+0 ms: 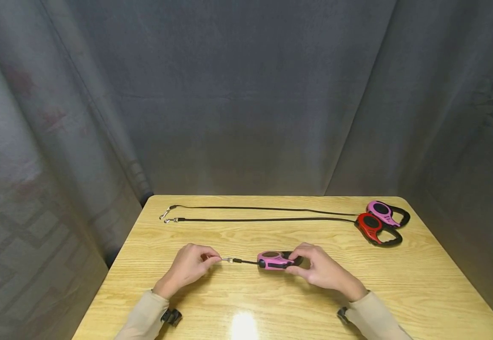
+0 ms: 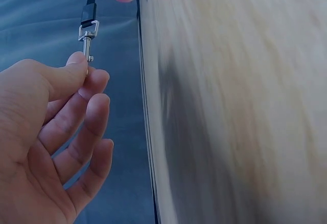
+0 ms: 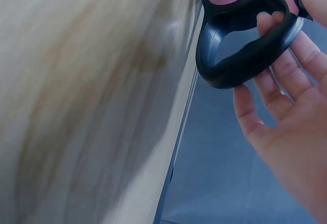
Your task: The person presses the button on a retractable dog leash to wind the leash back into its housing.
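Note:
A pink and black retractable dog leash (image 1: 270, 260) is held over the front half of the table. My right hand (image 1: 320, 269) grips it by its black loop handle (image 3: 245, 63), fingers through and around the loop, thumb near the pink casing. With thumb and index finger my left hand (image 1: 191, 265) pinches the end of the leash's silver snap hook (image 2: 87, 47); its other fingers are loosely bent. Between the hands a short length of black strap (image 1: 246, 261) runs from the casing to the hook.
At the back right of the wooden table (image 1: 433, 283) lie a second pink leash (image 1: 380, 211) and a red leash (image 1: 370, 224), side by side. Their black straps stretch left across the table, ending in metal hooks (image 1: 168, 220). Grey curtains (image 1: 237, 118) hang behind and beside the table.

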Demonstrator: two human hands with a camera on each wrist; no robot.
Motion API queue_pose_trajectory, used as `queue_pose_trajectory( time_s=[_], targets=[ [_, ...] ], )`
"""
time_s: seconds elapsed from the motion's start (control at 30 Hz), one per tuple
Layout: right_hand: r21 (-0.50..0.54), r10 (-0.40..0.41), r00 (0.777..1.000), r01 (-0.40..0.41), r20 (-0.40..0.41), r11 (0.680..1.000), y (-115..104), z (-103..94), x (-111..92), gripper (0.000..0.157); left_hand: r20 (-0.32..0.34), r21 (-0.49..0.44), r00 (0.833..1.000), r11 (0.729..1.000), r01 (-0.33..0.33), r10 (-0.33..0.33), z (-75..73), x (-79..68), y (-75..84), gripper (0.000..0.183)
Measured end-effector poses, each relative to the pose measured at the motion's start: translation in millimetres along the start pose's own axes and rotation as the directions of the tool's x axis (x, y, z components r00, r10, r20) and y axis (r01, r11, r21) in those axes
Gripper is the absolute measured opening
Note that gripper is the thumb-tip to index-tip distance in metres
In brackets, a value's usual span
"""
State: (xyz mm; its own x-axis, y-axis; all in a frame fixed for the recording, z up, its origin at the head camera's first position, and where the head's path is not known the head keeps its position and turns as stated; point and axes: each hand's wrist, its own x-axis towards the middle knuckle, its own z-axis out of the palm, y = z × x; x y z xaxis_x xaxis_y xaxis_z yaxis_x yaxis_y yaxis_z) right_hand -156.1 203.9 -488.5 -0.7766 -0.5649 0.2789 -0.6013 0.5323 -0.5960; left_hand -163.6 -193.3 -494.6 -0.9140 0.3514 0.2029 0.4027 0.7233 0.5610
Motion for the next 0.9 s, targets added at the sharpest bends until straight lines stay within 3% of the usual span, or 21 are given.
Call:
queue_pose_trajectory(
  time_s=[0.23, 0.7, 0.9],
  targets=[
    [-0.026, -0.097, 0.993, 0.095, -0.065, 0.995, -5.5, 6.9, 7.1, 0.018, 0.002, -0.003, 1.000, 1.000, -0.024, 0.024, 1.1, 0.8, 4.1, 0.004],
    [-0.040, -0.120, 0.990, 0.117, -0.077, 0.992, -12.5, 16.4, 17.0, 0.025, 0.014, -0.001, 0.997, 0.998, -0.069, 0.069, 3.8, 6.7, 12.0, 0.005],
    [-0.035, -0.098, 0.994, 0.097, -0.039, 0.995, -13.1, 22.5, 16.4, 0.026, 0.048, 0.014, 0.996, 0.997, -0.073, 0.072, 6.6, 4.6, 11.0, 0.004]
  ],
)
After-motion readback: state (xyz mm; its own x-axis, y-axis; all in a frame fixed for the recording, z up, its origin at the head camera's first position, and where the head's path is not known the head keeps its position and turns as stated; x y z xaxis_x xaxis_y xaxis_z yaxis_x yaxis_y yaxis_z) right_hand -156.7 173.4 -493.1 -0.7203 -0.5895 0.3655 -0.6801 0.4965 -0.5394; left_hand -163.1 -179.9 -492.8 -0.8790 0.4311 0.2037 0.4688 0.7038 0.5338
